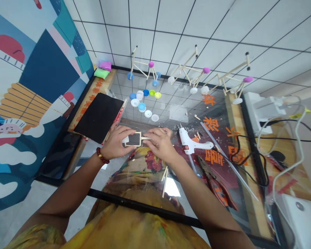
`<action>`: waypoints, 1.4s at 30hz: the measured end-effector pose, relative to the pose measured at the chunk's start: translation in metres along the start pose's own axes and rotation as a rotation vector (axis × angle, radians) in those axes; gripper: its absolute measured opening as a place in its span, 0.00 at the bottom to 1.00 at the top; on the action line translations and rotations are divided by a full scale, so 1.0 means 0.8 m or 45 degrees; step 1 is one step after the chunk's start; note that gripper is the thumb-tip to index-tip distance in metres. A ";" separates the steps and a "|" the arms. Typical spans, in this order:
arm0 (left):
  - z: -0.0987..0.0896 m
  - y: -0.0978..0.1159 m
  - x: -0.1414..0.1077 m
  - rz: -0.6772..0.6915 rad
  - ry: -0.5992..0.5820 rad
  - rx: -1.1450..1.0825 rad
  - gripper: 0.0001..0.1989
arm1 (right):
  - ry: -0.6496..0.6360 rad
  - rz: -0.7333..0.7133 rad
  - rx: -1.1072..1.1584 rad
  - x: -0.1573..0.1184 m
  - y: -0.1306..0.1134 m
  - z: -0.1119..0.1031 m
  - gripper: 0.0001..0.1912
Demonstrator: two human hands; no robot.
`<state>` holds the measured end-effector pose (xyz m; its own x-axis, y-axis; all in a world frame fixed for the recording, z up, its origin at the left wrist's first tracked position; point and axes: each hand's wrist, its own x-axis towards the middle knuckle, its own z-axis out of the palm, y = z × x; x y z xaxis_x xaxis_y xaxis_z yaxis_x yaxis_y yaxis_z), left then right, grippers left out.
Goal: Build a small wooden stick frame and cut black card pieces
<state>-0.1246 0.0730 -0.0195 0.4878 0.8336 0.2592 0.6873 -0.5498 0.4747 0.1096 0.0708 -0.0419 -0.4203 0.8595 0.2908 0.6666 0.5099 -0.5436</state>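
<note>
My left hand (117, 141) is closed on the left end of a small black panel framed with wooden sticks (133, 139), held just above the glass tabletop. A white piece (125, 139) shows beside its fingers. My right hand (160, 145) pinches a thin wooden stick (145, 138) whose left end meets the right side of the frame; whether they are joined I cannot tell. A white glue gun (191, 142) lies to the right of that hand. Loose wooden sticks (165, 181) rest below it.
Pliers (215, 183) and a clear glue stick (245, 185) lie at right. Several bottle caps (148, 113) are grouped beyond my hands, with three stick models (145, 71) along the back edge. A black sheet (100, 117) sits at left. Cables (251, 157) cross the right edge.
</note>
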 end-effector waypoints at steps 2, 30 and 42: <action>-0.001 0.000 0.000 0.025 0.045 -0.063 0.21 | -0.006 0.032 0.046 0.002 -0.001 -0.007 0.12; 0.008 0.004 -0.003 0.040 0.105 -0.420 0.26 | -0.038 0.054 0.333 0.007 -0.004 -0.015 0.10; 0.009 0.009 -0.008 0.054 0.177 -0.332 0.29 | -0.043 -0.060 0.466 0.009 -0.003 -0.034 0.07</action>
<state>-0.1187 0.0632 -0.0239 0.4224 0.8193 0.3876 0.4975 -0.5671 0.6565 0.1220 0.0766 -0.0172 -0.4695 0.8305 0.2997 0.3843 0.4978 -0.7775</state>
